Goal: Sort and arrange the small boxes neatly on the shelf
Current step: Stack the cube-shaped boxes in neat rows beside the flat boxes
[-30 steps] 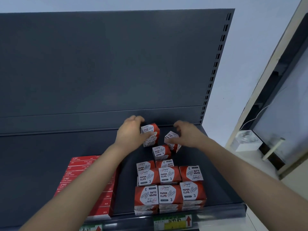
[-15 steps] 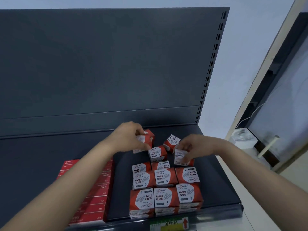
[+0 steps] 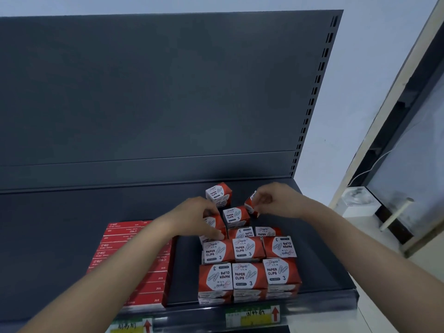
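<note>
- A dark grey metal shelf (image 3: 324, 272) with a tall grey back panel (image 3: 168, 92) carries everything here.
- Small red-and-white cardboard boxes printed "PAPER CLIPS" sit on the right half of the shelf. Nearest the front edge they form a tidy block (image 3: 249, 263), three across with the rows touching, and the front row is two high.
- Behind the block the boxes are loose. A lone box (image 3: 218, 193) stands farthest back, and a middle box (image 3: 235, 214) sits between the two hands.
- The left hand (image 3: 199, 218) has its fingers curled down over a half-hidden box (image 3: 212, 223) at the block's back left corner, gripping it.
- The right hand (image 3: 276, 200) pinches a tilted box (image 3: 250, 203) in its fingertips. I cannot tell whether that box is clear of the shelf.
- To the left, across a strip of bare shelf, lies a stack of flat red boxes (image 3: 134, 255) with white print.
- Price labels with red arrows (image 3: 252, 317) are fixed along the front rail.
- On the floor to the right of the shelf stands a white boxy object (image 3: 358, 200).
</note>
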